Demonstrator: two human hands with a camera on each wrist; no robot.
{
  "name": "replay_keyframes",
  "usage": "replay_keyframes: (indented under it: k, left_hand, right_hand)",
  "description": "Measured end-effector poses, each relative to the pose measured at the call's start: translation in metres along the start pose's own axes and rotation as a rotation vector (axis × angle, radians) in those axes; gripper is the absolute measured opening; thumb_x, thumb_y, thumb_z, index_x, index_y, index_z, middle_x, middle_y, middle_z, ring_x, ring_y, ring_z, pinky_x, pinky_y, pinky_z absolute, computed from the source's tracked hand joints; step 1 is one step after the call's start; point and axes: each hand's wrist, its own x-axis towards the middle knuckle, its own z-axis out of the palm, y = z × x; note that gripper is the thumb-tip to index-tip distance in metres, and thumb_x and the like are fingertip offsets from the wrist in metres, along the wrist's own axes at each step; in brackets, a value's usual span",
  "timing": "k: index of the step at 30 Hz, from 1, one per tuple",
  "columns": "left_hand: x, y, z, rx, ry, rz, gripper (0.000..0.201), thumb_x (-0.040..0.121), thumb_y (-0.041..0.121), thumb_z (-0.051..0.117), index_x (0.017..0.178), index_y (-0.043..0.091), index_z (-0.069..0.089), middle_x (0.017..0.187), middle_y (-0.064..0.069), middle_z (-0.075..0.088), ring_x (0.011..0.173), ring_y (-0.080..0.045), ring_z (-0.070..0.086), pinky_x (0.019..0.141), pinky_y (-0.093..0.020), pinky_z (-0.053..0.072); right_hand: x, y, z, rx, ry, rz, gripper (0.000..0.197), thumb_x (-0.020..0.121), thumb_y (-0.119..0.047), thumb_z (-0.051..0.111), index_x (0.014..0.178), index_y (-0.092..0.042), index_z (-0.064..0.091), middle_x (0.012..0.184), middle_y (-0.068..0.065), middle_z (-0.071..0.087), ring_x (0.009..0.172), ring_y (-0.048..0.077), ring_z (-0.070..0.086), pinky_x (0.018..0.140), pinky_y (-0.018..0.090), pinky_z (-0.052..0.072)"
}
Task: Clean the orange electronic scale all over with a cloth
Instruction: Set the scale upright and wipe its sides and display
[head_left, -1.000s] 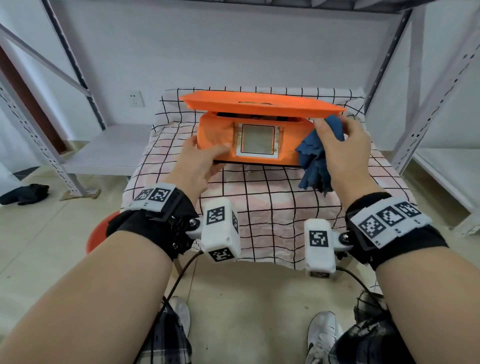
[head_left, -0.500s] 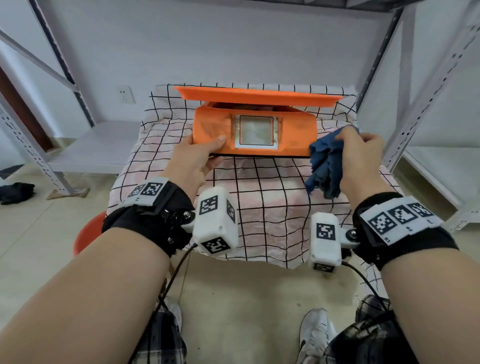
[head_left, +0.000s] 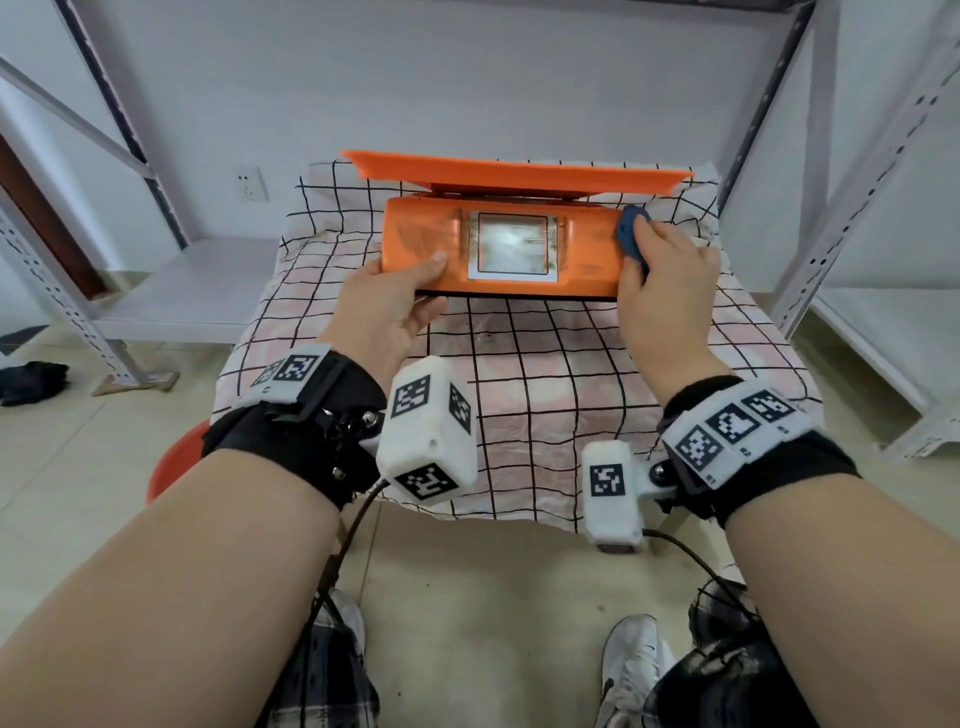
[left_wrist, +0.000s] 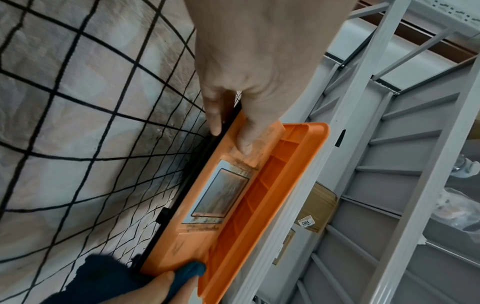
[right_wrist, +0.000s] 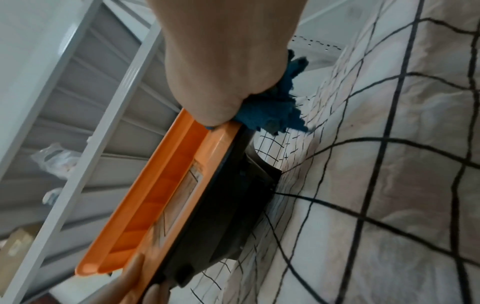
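Observation:
The orange electronic scale (head_left: 501, 244) is tipped back on the table, its display face towards me and its black base (right_wrist: 226, 216) lifted off the cloth-covered top. My left hand (head_left: 415, 280) grips its lower left corner, thumb (left_wrist: 246, 133) on the orange face and a finger (left_wrist: 215, 115) under the black edge. My right hand (head_left: 649, 249) holds a bunched blue cloth (head_left: 631, 234) against the scale's right end. Most of the cloth (right_wrist: 270, 115) bulges out behind the palm, and the fingers of my right hand (left_wrist: 166, 288) pinch it at the scale's corner.
A checked tablecloth (head_left: 519, 389) covers the small table. Grey metal shelf racks stand at the left (head_left: 78, 312) and right (head_left: 857, 182). A red stool (head_left: 171, 462) is beside my left forearm. Dark fabric (head_left: 31, 382) lies on the floor at far left.
The scale has tipped further back, showing more of its display face. My right hand drew the cloth off to the right, then pressed it onto the scale's right end. My left hand stayed on the left corner.

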Motion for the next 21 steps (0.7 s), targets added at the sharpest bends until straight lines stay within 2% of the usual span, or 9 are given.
replay_keyframes:
  k: [3, 4, 6, 8, 9, 11, 13, 18, 21]
  left_hand:
    - [0.0, -0.002, 0.0, -0.001, -0.002, 0.002, 0.031, 0.077, 0.007, 0.073, 0.104, 0.009, 0.057, 0.102, -0.008, 0.068, 0.087, -0.017, 0.067, 0.064, -0.023, 0.057]
    - [-0.002, -0.003, 0.002, 0.001, -0.011, 0.01, 0.032, 0.077, 0.007, 0.073, 0.105, 0.009, 0.057, 0.102, -0.008, 0.068, 0.087, -0.017, 0.067, 0.065, -0.023, 0.057]
    - [-0.003, -0.006, 0.004, 0.016, -0.022, 0.036, 0.033, 0.079, 0.006, 0.073, 0.107, 0.007, 0.057, 0.102, -0.008, 0.067, 0.087, -0.016, 0.067, 0.067, -0.024, 0.058]
    - [-0.003, -0.007, 0.005, 0.072, -0.027, 0.08, 0.03, 0.081, 0.007, 0.071, 0.107, 0.006, 0.057, 0.101, -0.007, 0.066, 0.085, -0.015, 0.066, 0.067, -0.024, 0.058]
    - [-0.003, -0.007, 0.005, 0.114, -0.035, 0.113, 0.027, 0.082, 0.008, 0.07, 0.106, 0.006, 0.057, 0.099, -0.006, 0.066, 0.084, -0.015, 0.066, 0.066, -0.023, 0.058]
    - [-0.004, -0.007, 0.003, 0.215, -0.083, 0.189, 0.017, 0.084, 0.011, 0.068, 0.098, 0.011, 0.059, 0.093, -0.002, 0.066, 0.084, -0.014, 0.064, 0.067, -0.02, 0.056]
    - [-0.003, -0.007, -0.003, 0.392, -0.148, 0.3, 0.019, 0.082, 0.016, 0.071, 0.097, 0.015, 0.059, 0.088, 0.003, 0.065, 0.079, -0.007, 0.061, 0.065, -0.016, 0.054]
    - [0.003, -0.002, -0.017, 0.965, -0.096, 0.561, 0.052, 0.069, 0.035, 0.079, 0.109, 0.014, 0.053, 0.094, 0.008, 0.06, 0.087, -0.009, 0.058, 0.07, -0.018, 0.044]
    - [0.002, 0.001, -0.019, 1.223, 0.023, 0.832, 0.079, 0.065, 0.037, 0.082, 0.13, 0.011, 0.044, 0.117, -0.004, 0.051, 0.109, -0.024, 0.051, 0.088, -0.027, 0.042]
  right_hand:
    - [-0.007, 0.004, 0.0, 0.181, -0.016, 0.068, 0.04, 0.093, -0.023, 0.04, 0.129, -0.019, 0.055, 0.13, -0.002, 0.055, 0.11, 0.025, 0.052, 0.093, 0.015, 0.027]
    - [-0.01, 0.003, 0.0, 0.313, -0.025, 0.122, 0.042, 0.094, -0.023, 0.041, 0.134, -0.019, 0.051, 0.133, -0.001, 0.052, 0.113, 0.02, 0.051, 0.1, 0.024, 0.035]
    - [-0.017, -0.004, -0.006, 0.636, -0.108, 0.29, 0.048, 0.096, -0.019, 0.045, 0.143, -0.022, 0.037, 0.138, -0.001, 0.044, 0.1, 0.015, 0.059, 0.083, 0.039, 0.052]
    - [-0.02, -0.011, -0.01, 0.898, -0.214, 0.391, 0.062, 0.093, -0.019, 0.056, 0.146, -0.028, 0.026, 0.138, -0.01, 0.041, 0.08, 0.025, 0.067, 0.055, 0.032, 0.052]
    - [-0.019, -0.014, -0.011, 0.912, -0.246, 0.382, 0.073, 0.087, -0.02, 0.064, 0.147, -0.029, 0.022, 0.139, -0.011, 0.039, 0.089, 0.03, 0.066, 0.053, 0.029, 0.052]
    - [-0.017, -0.014, -0.011, 0.753, -0.285, 0.303, 0.096, 0.075, -0.022, 0.077, 0.149, -0.024, 0.016, 0.144, -0.004, 0.027, 0.119, 0.017, 0.047, 0.07, 0.011, 0.051]
    - [-0.015, -0.012, -0.011, 0.543, -0.282, 0.249, 0.102, 0.073, -0.016, 0.078, 0.15, -0.021, 0.01, 0.144, 0.002, 0.019, 0.118, 0.001, 0.027, 0.08, -0.007, 0.034]
    - [-0.005, -0.008, -0.016, 0.457, -0.242, 0.214, 0.094, 0.076, -0.006, 0.074, 0.15, -0.023, 0.017, 0.143, 0.006, 0.023, 0.109, 0.006, 0.031, 0.061, 0.01, 0.051]
    - [-0.004, -0.003, -0.013, 0.401, -0.229, 0.2, 0.094, 0.075, -0.01, 0.075, 0.148, -0.026, 0.02, 0.139, 0.006, 0.026, 0.112, 0.012, 0.036, 0.078, 0.04, 0.057]
